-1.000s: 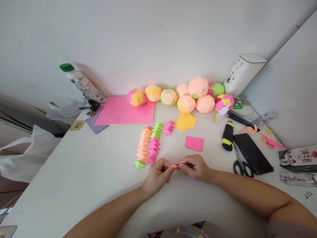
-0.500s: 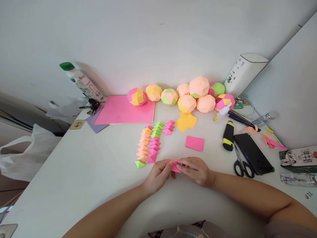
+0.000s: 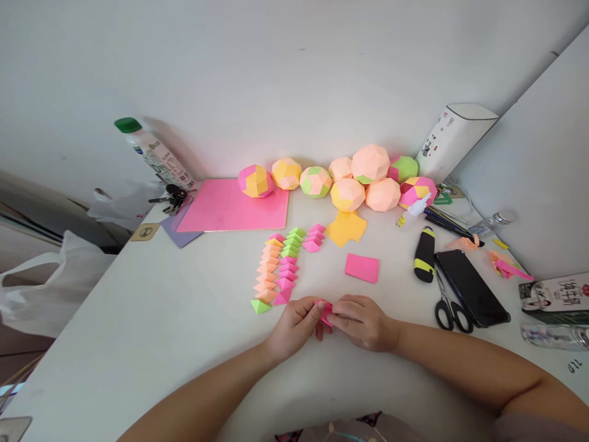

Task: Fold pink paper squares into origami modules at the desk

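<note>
Between my two hands is a small piece of pink paper, partly covered by fingers. My left hand pinches its left side, thumb on top. On the right side, my right hand has its thumb and fingers closed on the same paper. Just beyond the hands lies a stack of pink paper rectangles. To the left, folded paper units stand in rows: peach ones, green ones and pink ones. A short pink row sits beside them.
Several faceted paper balls line the wall. Yellow paper squares and a pink sheet lie before them. At right are scissors, a phone, a black-and-yellow cutter and a glue bottle. A green-capped bottle stands far left.
The pink paper has been turned and bent between my fingers, and less of it shows. My hands stay in nearly the same place. The view has shifted very slightly.
</note>
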Demonstrator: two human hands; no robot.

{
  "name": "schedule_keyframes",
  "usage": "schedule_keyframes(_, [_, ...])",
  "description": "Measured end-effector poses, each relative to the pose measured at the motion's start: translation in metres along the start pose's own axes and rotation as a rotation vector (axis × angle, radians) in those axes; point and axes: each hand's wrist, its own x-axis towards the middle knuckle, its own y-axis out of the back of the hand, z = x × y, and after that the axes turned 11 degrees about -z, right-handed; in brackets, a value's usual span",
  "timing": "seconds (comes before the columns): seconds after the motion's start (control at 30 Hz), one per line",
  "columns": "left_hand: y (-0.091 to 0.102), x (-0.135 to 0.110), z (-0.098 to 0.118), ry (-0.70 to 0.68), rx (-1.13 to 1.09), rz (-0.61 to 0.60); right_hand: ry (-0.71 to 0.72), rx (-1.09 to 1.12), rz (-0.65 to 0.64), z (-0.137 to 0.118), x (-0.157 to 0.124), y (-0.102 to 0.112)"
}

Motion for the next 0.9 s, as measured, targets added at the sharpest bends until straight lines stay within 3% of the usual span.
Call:
schedule_keyframes(0.27, [0.0026,-0.0012,0.0023,-0.005,0.118,-0.028,-0.143,0.328,0.082,0.0058,-0.0007,-0.0025])
schedule_keyframes(0.53, [0.0017,-0.0027,0.0066,0.017,0.256,-0.053,-0.517,0.696,0.016,0.009,0.0028,0.0013])
schedule_keyframes(0.9, [0.0014,-0.0033,-0.0007,0.039,0.289,-0.074,-0.637,0.791,-0.018,0.01,0.0038,0.0013])
